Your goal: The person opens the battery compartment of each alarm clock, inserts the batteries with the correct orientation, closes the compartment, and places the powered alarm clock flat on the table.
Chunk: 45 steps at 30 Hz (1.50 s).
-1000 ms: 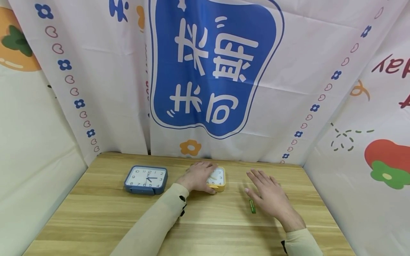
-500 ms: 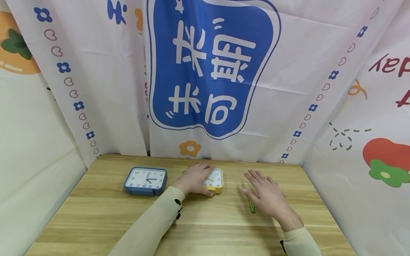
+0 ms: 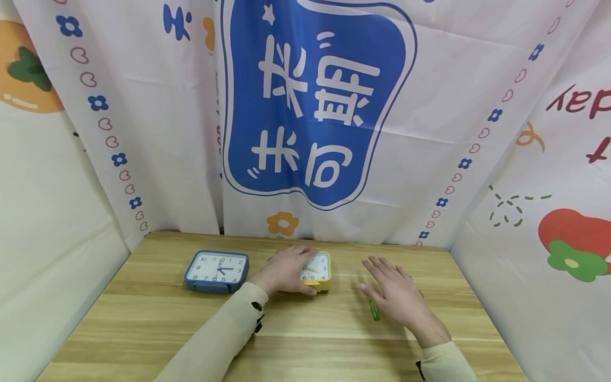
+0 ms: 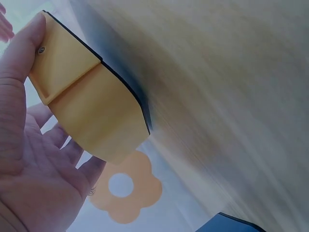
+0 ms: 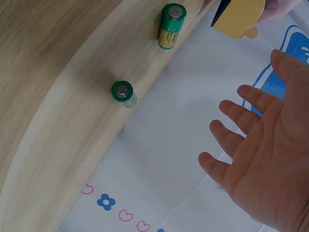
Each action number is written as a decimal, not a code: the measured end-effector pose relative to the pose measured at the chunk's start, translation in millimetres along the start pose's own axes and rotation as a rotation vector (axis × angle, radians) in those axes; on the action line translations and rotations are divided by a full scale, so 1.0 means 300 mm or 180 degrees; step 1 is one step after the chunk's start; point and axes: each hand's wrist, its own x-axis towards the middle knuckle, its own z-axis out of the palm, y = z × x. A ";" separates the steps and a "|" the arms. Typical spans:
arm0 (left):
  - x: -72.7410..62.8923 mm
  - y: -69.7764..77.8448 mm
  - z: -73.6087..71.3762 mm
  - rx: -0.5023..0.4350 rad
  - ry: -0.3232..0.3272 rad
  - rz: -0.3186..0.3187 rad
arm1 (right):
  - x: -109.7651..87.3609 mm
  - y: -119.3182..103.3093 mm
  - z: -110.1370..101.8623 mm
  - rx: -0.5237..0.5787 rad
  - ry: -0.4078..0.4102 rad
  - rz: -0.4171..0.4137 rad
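In the head view my left hand (image 3: 285, 270) grips a yellow clock (image 3: 322, 268) by its left side, the thumb at the front edge and the fingers over the back. My palm covers part of its white dial. The left wrist view shows the clock's yellow side (image 4: 96, 106) between thumb and fingers. My right hand (image 3: 398, 294) is spread with straight fingers above the table, holding nothing. A green battery (image 3: 374, 311) lies just beneath its thumb. From the right wrist, two green batteries show on the wood: one with a gold band (image 5: 171, 26), another seen end-on (image 5: 123, 93).
A blue clock (image 3: 216, 271) with a white dial lies left of my left forearm, face up. The wooden table (image 3: 305, 345) ends at a printed white cloth (image 3: 420, 159) behind it, and more cloth closes off both sides.
My left hand and the yellow clock have shifted slightly left on the table. The right hand stays spread near the battery, drifting slightly left. The head view has tilted up slightly.
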 end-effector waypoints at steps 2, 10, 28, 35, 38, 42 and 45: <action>-0.005 0.000 -0.001 -0.0024 0.0032 0.0011 | -0.001 -0.001 0.001 -0.0002 0.0006 -0.0009; -0.026 0.011 -0.009 -0.0114 0.0148 0.0011 | -0.003 -0.003 0.010 0.0007 0.0034 -0.0029; -0.081 0.059 -0.051 -0.0800 0.0377 0.0027 | 0.011 -0.025 0.014 0.0091 -0.0013 -0.0115; -0.094 0.074 -0.062 -0.1102 0.0471 0.0003 | 0.017 -0.033 0.015 0.0120 -0.0007 -0.0127; -0.100 0.080 -0.068 -0.1238 0.0514 -0.0010 | 0.018 -0.030 0.019 0.0139 -0.0026 -0.0119; -0.108 0.085 -0.075 -0.1348 0.0558 -0.0039 | 0.018 -0.029 0.023 0.0148 -0.0021 -0.0139; -0.108 0.084 -0.075 -0.1366 0.0569 -0.0043 | 0.018 -0.029 0.025 0.0134 -0.0007 -0.0142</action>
